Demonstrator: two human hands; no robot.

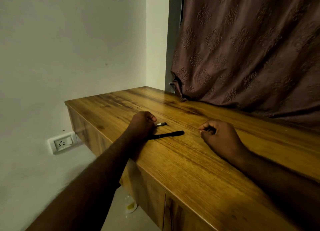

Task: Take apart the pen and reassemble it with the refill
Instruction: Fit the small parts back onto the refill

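Observation:
A black pen barrel [167,135] lies on the wooden desk top [190,161], between my two hands. A short pen piece [161,124], pale at one end and black at the other, lies just behind it. My left hand [141,122] rests on the desk with its fingers curled, right at the pale end of that short piece. Whether it grips the piece is hidden by the fingers. My right hand [219,134] rests on the desk to the right, its fingers curled in, and it pinches a small thin pen part [208,130] that is barely visible.
A brown patterned curtain [251,49] hangs over the desk's back right. The desk meets a white wall [78,49] at the left, which carries a socket plate [62,143]. A small bottle [130,204] stands on the floor below the desk edge.

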